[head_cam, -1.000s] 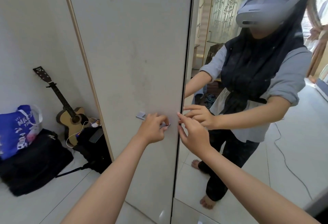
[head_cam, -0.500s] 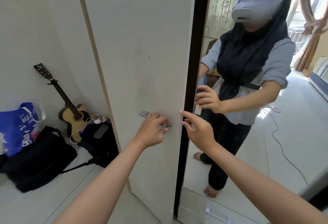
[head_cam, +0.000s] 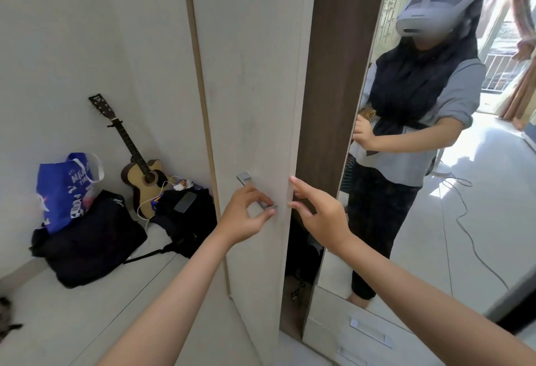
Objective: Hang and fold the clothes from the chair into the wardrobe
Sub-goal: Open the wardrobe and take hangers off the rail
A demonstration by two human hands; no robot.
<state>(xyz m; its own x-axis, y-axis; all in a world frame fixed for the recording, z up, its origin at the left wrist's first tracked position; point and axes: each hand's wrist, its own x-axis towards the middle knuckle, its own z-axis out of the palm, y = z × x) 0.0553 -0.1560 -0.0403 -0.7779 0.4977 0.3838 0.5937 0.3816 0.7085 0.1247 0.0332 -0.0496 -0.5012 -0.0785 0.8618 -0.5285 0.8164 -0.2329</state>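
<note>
Wider now, wardrobe door (head_cam: 252,104); left grip (head_cam: 246,215) pinches handle (head_cam: 256,193), right grip (head_cam: 316,209) spread, guitar (head_cam: 139,168) beside.

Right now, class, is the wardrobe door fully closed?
No, the wardrobe door stands ajar, showing a dark gap, while the left hand grips its handle.

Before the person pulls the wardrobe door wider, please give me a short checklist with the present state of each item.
1. Left hand grips the silver metal handle: ok.
2. Right hand fingers hook the edge of the pale wooden wardrobe door: ok.
3. Door already ajar, dark gap showing: ok.
4. Black bags and acoustic guitar outside the door's swing: cannot tell.
5. Free hanging space inside: cannot tell.
</note>
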